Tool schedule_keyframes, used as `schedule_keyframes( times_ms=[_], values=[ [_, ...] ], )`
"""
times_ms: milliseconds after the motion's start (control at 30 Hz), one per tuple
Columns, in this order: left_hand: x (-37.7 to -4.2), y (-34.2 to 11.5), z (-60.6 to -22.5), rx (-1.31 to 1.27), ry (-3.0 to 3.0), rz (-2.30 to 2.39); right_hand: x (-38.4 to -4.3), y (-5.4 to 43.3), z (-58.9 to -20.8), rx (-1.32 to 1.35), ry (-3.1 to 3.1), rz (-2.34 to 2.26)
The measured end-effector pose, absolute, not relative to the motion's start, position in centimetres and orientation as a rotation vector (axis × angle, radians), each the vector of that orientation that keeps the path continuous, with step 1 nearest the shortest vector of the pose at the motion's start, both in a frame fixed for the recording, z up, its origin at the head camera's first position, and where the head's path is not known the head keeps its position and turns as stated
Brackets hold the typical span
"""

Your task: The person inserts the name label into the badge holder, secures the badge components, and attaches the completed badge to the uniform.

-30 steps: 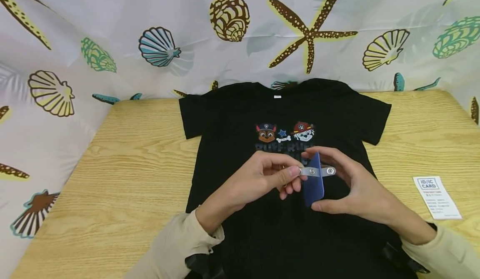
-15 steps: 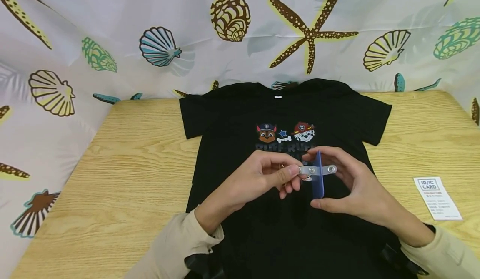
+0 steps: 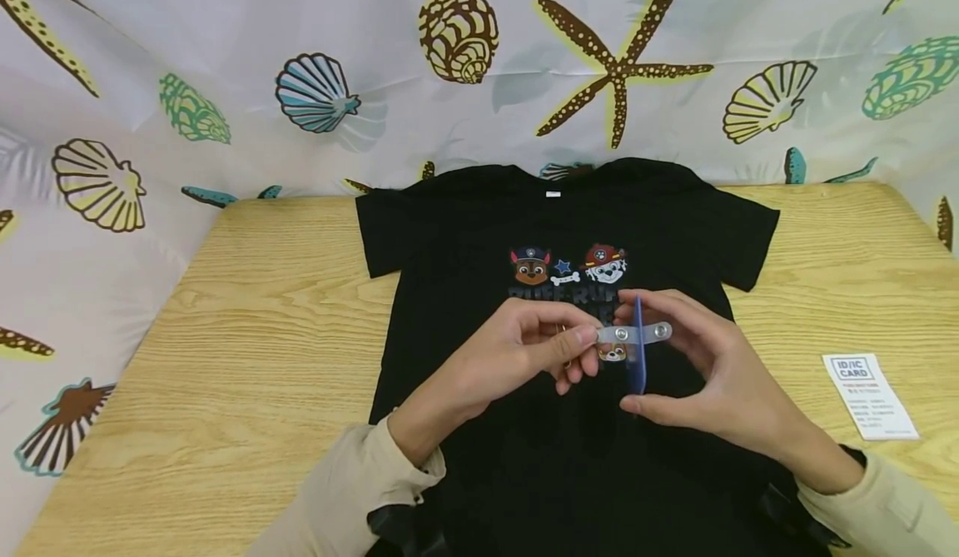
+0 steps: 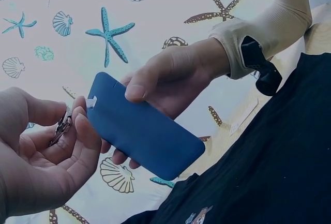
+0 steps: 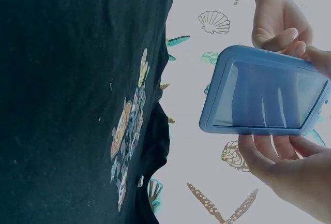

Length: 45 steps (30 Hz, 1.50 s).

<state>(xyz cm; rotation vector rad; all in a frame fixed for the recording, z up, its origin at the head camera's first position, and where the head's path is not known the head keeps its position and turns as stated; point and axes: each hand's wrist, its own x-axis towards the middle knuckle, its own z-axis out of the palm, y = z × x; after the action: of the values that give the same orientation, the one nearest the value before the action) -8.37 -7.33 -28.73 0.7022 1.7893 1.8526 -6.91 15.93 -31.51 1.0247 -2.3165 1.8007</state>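
Observation:
A blue ID card holder (image 3: pixel 639 361) stands nearly edge-on above the black T-shirt (image 3: pixel 599 474), with a translucent snap strap (image 3: pixel 618 335) through the slot at its end. My right hand (image 3: pixel 712 374) holds the holder by its opposite edges, thumb below and fingers above. Between thumb and fingers, my left hand (image 3: pixel 524 345) pinches the strap's near end; a metal clip (image 4: pixel 61 129) shows there in the left wrist view. The strap's snaps appear unfastened, its free end sticking out past the holder. A clear window (image 5: pixel 269 97) faces the right wrist camera.
The T-shirt lies spread on a wooden table (image 3: pixel 285 357), its cartoon dog print (image 3: pixel 567 267) facing up. A white paper card marked ID/IC CARD (image 3: pixel 871 399) lies to the right. Behind the table hangs a seashell-patterned cloth (image 3: pixel 449 124).
My right hand has turned the holder from slightly angled to almost edge-on and raised it a little. My left hand keeps its pinch on the strap, nearly still.

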Motion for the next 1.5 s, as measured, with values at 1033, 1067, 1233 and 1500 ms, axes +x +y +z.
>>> schedule_keyframes(
  times_ms=[1033,1067,1233,1500],
  values=[
    [-8.03,-7.17,-28.66,0.704,1.767,1.868,-6.33,15.49,-31.52,0.988,-2.300,1.761],
    [-8.07,-7.18,-28.68,0.704,1.769,1.868,-6.34,15.51,-31.53,0.988,-2.298,1.759],
    [-8.22,-7.26,-28.69,0.691,1.792,1.860,-6.38,15.61,-31.47,0.993,-2.298,1.750],
    [-8.38,-7.43,-28.73,0.669,1.811,1.872,-6.52,15.93,-31.20,0.970,-2.306,1.744]
  ],
)
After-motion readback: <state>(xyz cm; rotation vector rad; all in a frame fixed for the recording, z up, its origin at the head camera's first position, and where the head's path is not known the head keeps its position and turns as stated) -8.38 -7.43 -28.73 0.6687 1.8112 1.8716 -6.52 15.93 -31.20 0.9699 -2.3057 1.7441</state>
